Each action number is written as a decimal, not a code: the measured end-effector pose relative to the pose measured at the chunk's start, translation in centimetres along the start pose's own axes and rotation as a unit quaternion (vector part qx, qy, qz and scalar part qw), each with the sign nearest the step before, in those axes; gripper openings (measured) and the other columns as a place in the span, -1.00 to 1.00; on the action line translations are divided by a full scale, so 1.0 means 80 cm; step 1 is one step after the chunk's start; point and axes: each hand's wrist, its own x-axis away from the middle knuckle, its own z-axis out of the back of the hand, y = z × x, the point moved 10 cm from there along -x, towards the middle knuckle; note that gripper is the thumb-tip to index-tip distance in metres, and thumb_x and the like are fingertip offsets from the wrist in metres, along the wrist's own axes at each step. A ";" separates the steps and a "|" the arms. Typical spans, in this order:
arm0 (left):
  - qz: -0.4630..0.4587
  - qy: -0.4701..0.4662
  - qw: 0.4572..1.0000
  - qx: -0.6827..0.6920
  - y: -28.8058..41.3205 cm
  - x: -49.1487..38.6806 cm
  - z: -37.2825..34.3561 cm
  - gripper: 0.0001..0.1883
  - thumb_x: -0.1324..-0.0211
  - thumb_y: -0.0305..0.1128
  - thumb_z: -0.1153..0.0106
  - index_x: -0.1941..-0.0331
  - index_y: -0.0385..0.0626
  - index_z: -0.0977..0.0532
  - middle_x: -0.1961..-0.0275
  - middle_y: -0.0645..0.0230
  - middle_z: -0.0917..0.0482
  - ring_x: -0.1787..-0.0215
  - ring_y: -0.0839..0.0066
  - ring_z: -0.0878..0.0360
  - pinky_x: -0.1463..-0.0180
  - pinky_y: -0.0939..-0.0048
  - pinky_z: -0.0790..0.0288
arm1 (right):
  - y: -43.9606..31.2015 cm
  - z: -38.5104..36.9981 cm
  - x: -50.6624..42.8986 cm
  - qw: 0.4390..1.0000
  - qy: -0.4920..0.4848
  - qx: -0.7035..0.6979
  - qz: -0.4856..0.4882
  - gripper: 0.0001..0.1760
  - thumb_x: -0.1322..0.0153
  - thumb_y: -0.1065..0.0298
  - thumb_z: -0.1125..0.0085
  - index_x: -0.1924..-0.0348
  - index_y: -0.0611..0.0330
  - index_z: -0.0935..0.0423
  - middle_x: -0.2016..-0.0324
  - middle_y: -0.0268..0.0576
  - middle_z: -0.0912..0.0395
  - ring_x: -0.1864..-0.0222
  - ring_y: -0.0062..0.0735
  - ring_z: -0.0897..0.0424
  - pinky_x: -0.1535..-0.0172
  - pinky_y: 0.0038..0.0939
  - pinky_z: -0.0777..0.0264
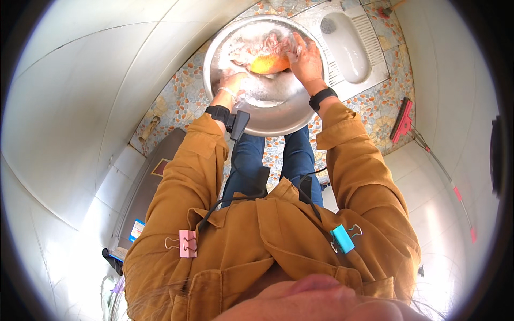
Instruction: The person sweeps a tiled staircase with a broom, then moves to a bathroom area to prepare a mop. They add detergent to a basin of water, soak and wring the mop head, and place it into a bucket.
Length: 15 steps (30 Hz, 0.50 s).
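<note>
A round stainless steel basin stands in front of my legs, with foamy water inside. A wet, furry-looking soft item, pink with an orange part, lies in the foam. What exactly it is cannot be told. My right hand is at the item's right end, thumb and fingers around a wet fold of it. My left hand reaches in over the basin's left side, near the item's lower left. Suds and glare hide part of its fingers, so its hold is unclear.
A white squat toilet adjoins the basin's right side. On the right, a pink squeegee leans with its long handle along the wall. A dark grey box-like object stands at my left. Pebble-patterned tiles cover the floor.
</note>
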 end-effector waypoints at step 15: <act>0.050 -0.232 0.942 0.236 0.035 -0.008 -0.081 -0.33 -0.03 0.25 0.01 -0.05 -0.05 -0.36 0.07 0.24 -0.51 -0.08 0.33 -0.41 -0.05 0.22 -0.38 | -0.122 -0.009 0.024 0.896 -0.134 -0.422 0.046 -0.64 -0.04 0.22 -0.26 0.29 0.08 -0.58 0.33 0.02 -0.53 0.15 -0.07 -0.50 0.05 -0.33 -0.37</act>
